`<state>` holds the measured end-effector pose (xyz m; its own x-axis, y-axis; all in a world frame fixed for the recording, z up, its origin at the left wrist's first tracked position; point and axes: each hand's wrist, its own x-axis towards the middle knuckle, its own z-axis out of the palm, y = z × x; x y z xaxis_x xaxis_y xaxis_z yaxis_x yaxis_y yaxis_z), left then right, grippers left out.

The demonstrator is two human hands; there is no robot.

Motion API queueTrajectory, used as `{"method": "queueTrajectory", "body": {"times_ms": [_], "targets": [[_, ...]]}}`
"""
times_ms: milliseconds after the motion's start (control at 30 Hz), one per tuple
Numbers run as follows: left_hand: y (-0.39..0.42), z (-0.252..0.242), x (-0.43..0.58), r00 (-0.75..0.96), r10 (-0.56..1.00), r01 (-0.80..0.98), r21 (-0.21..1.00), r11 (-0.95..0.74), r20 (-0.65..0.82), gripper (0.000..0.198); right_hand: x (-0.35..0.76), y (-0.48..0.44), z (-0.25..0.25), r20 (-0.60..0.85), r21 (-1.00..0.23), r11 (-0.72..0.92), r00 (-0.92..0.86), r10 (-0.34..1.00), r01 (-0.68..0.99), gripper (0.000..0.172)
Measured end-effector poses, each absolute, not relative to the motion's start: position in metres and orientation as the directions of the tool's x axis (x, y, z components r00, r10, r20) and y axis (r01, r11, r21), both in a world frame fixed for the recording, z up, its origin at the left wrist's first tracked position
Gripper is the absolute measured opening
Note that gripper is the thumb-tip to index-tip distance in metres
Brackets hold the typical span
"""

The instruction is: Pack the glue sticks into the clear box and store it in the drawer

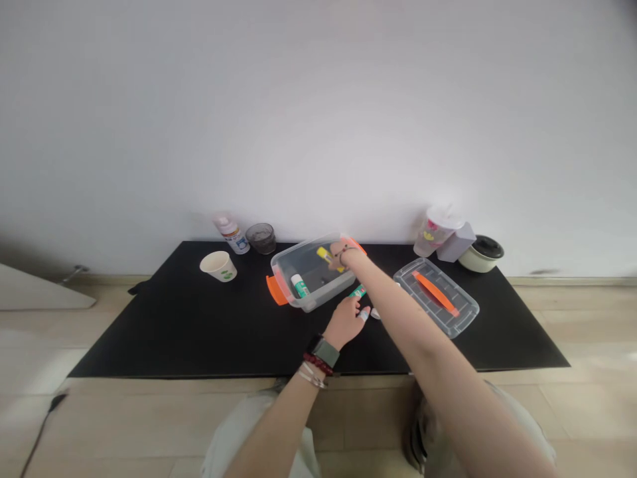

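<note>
The right hand (343,252) curls over a yellow stick (326,255) inside the clear orange-handled plastic box (318,292) (whether it grips, I cannot tell); the left hand (344,324) lies open beside a green-and-white tube (357,291).

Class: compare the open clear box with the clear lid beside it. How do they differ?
The box is deep and holds a green-labelled stick; the lid is shallow and holds nothing. The box has orange end clips; the lid has a long orange handle. Both are clear plastic.

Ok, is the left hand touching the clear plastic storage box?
Apart. The head view shows a strip of the black mat between the fingers of the left hand and the near wall of the clear plastic storage box.
</note>
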<state>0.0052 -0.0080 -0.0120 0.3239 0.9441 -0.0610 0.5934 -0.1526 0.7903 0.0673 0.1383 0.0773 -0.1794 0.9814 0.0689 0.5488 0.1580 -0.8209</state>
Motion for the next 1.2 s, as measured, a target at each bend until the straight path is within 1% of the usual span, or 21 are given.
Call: {"method": "queueTrajectory", "body": {"times_ms": [33, 100, 133, 200, 267, 300, 333, 367, 400, 433, 500, 567, 633, 700, 767, 833, 933, 1033, 1100, 1167, 1200], "targets": [[-0.006, -0.010, 0.002, 0.295, 0.948, 0.552, 0.831, -0.070, -0.116, 0.029, 0.081, 0.134, 0.088, 0.035, -0.790, 0.142, -0.187, 0.982, 0.597, 0.020], [-0.006, -0.003, -0.003, 0.277, 0.950, 0.404, 0.914, 0.017, -0.141, 0.035, 0.116, 0.117, 0.108, 0.016, -0.773, 0.129, -0.185, 0.983, 0.621, 0.026], [-0.007, 0.002, -0.005, 0.283, 0.952, 0.308, 0.951, 0.029, -0.121, 0.040, 0.135, 0.103, 0.114, 0.046, -0.802, 0.158, -0.205, 0.978, 0.575, 0.030], [-0.013, 0.011, -0.007, 0.315, 0.947, 0.133, 0.991, 0.019, -0.060, 0.053, 0.169, 0.067, 0.118, 0.041, -0.888, 0.155, -0.262, 0.964, 0.433, 0.042], [-0.021, 0.018, -0.008, 0.384, 0.923, 0.025, 1.000, -0.003, -0.007, 0.061, 0.189, 0.028, 0.108, 0.006, -0.926, 0.117, -0.295, 0.955, 0.359, 0.057], [-0.025, 0.021, -0.007, 0.434, 0.901, 0.004, 1.000, -0.002, 0.000, 0.061, 0.194, 0.010, 0.099, -0.025, -0.940, 0.086, -0.316, 0.948, 0.330, 0.059], [-0.029, 0.022, -0.006, 0.489, 0.872, 0.006, 1.000, 0.006, -0.008, 0.060, 0.195, -0.004, 0.090, -0.061, -0.954, 0.040, -0.324, 0.944, 0.297, 0.054], [-0.033, 0.022, -0.004, 0.540, 0.841, 0.028, 1.000, 0.015, -0.028, 0.058, 0.193, -0.016, 0.080, -0.094, -0.959, -0.002, -0.314, 0.945, 0.282, 0.045], [-0.036, 0.022, -0.003, 0.581, 0.812, 0.066, 0.998, 0.020, -0.055, 0.056, 0.190, -0.025, 0.072, -0.115, -0.955, -0.025, -0.293, 0.949, 0.294, 0.035], [-0.040, 0.021, -0.001, 0.607, 0.790, 0.123, 0.992, 0.018, -0.089, 0.052, 0.187, -0.031, 0.064, -0.114, -0.941, -0.020, -0.260, 0.959, 0.338, 0.028], [-0.046, 0.020, 0.001, 0.597, 0.788, 0.265, 0.964, -0.017, -0.150, 0.044, 0.180, -0.037, 0.054, -0.049, -0.876, 0.056, -0.203, 0.978, 0.479, 0.031], [-0.051, 0.020, 0.002, 0.545, 0.821, 0.394, 0.916, -0.076, -0.166, 0.037, 0.175, -0.039, 0.050, 0.038, -0.803, 0.138, -0.180, 0.983, 0.579, 0.036], [-0.055, 0.021, 0.001, 0.522, 0.842, 0.447, 0.885, -0.134, -0.136, 0.035, 0.174, -0.040, 0.048, 0.077, -0.792, 0.160, -0.164, 0.983, 0.589, 0.038], [-0.058, 0.023, 0.000, 0.539, 0.835, 0.412, 0.899, -0.148, -0.110, 0.037, 0.175, -0.041, 0.047, 0.085, -0.812, 0.151, -0.141, 0.986, 0.564, 0.038], [-0.061, 0.024, -0.001, 0.571, 0.809, 0.341, 0.937, -0.075, -0.143, 0.041, 0.176, -0.043, 0.048, 0.088, -0.827, 0.144, -0.128, 0.988, 0.544, 0.037], [-0.063, 0.026, -0.001, 0.606, 0.760, 0.268, 0.960, 0.083, -0.235, 0.045, 0.177, -0.045, 0.047, 0.092, -0.832, 0.144, -0.124, 0.988, 0.536, 0.037], [-0.065, 0.030, 0.002, 0.662, 0.671, 0.155, 0.937, 0.312, -0.333, 0.048, 0.175, -0.047, 0.044, 0.101, -0.840, 0.146, -0.114, 0.988, 0.523, 0.035], [-0.064, 0.038, 0.003, 0.736, 0.579, 0.039, 0.875, 0.483, -0.352, 0.049, 0.174, -0.046, 0.042, 0.117, -0.849, 0.145, -0.087, 0.989, 0.508, 0.033], [-0.062, 0.044, 0.000, 0.799, 0.487, -0.017, 0.797, 0.604, -0.352, 0.050, 0.182, -0.042, 0.043, 0.133, -0.855, 0.143, -0.055, 0.990, 0.498, 0.033], [-0.061, 0.047, -0.005, 0.852, 0.397, -0.030, 0.726, 0.687, -0.340, 0.051, 0.199, -0.034, 0.050, 0.157, -0.861, 0.139, -0.006, 0.988, 0.489, 0.033], [-0.061, 0.047, -0.009, 0.872, 0.354, -0.008, 0.711, 0.703, -0.340, 0.051, 0.211, -0.029, 0.053, 0.173, -0.864, 0.135, 0.034, 0.984, 0.484, 0.034]]}}
